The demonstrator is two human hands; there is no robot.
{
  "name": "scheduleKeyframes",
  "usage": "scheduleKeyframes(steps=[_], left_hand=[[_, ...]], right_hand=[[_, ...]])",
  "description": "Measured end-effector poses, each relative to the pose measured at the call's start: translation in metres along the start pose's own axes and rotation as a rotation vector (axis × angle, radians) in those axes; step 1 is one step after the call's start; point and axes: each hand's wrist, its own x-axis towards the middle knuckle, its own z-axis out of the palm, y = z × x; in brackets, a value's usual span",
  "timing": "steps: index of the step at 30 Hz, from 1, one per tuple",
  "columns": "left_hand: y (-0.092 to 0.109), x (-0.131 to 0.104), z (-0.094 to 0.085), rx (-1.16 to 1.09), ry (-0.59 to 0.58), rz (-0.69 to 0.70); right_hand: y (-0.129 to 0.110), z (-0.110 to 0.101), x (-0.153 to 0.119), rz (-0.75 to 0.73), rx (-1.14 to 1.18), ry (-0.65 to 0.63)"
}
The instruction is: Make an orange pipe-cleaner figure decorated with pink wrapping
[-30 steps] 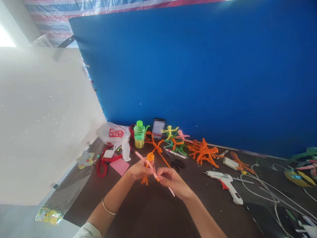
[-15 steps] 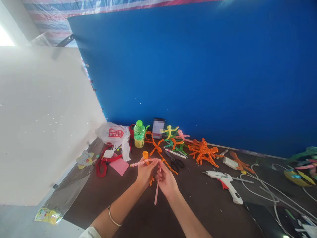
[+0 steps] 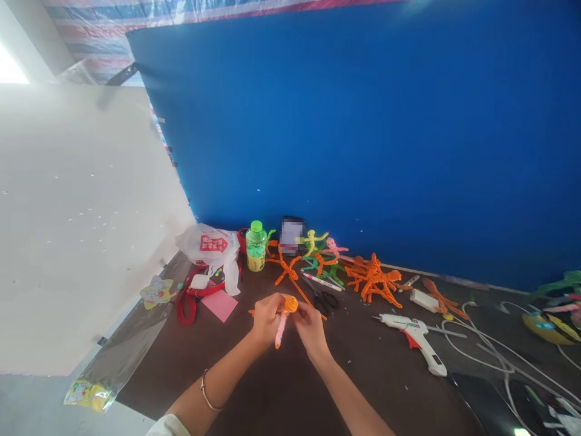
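Low over the dark table, a small figure with a round orange head [image 3: 291, 304] and a pink wrapped limb [image 3: 280, 330] is held between both hands. My left hand [image 3: 267, 317] is closed round its orange part, and an orange end pokes out on the left of the fingers. My right hand [image 3: 310, 327] is closed at the right side of the head, its fingertips pinching at the figure; what exactly they grip is partly hidden. Behind the hands lie black scissors [image 3: 325, 301] and a thin orange stem [image 3: 308, 295].
A green-capped bottle [image 3: 256, 248], a plastic bag [image 3: 206, 242] and pink paper [image 3: 220, 304] stand or lie at the back left. Orange fuzzy figures [image 3: 374, 278] are heaped right of the scissors. A white glue gun [image 3: 415, 336] and cables lie further right.
The figure has turned so its orange head faces up and its pink limb points down toward me. The loose pink stem in my right hand no longer shows.
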Motion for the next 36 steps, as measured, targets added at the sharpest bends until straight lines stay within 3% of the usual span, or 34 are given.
scheduleKeyframes(steps=[4, 7, 10, 18, 23, 27, 31, 36], left_hand=[[0.001, 0.001, 0.000, 0.130, -0.053, 0.099], [0.005, 0.005, -0.002, 0.205, -0.046, 0.018], [0.010, 0.012, -0.007, 0.201, -0.060, -0.086], [0.031, 0.026, -0.025, 0.167, -0.112, -0.005], [0.037, 0.030, -0.029, 0.153, -0.127, -0.050], [0.039, 0.034, -0.032, 0.132, -0.178, -0.087], [0.044, 0.041, -0.039, 0.046, -0.285, -0.132], [0.052, 0.049, -0.051, -0.189, -0.411, -0.249]], right_hand=[[-0.006, -0.009, 0.002, -0.159, -0.614, -0.031], [-0.015, -0.014, 0.001, -0.180, -1.008, -0.020], [-0.021, -0.017, 0.000, -0.241, -1.168, -0.027], [-0.023, -0.022, 0.002, -0.398, -1.296, 0.001], [-0.023, -0.029, 0.004, -0.479, -1.354, -0.129], [-0.033, -0.031, 0.004, -0.425, -1.360, -0.231], [-0.046, -0.035, 0.002, -0.342, -1.142, -0.304], [-0.063, -0.043, 0.002, -0.193, -0.599, -0.416]])
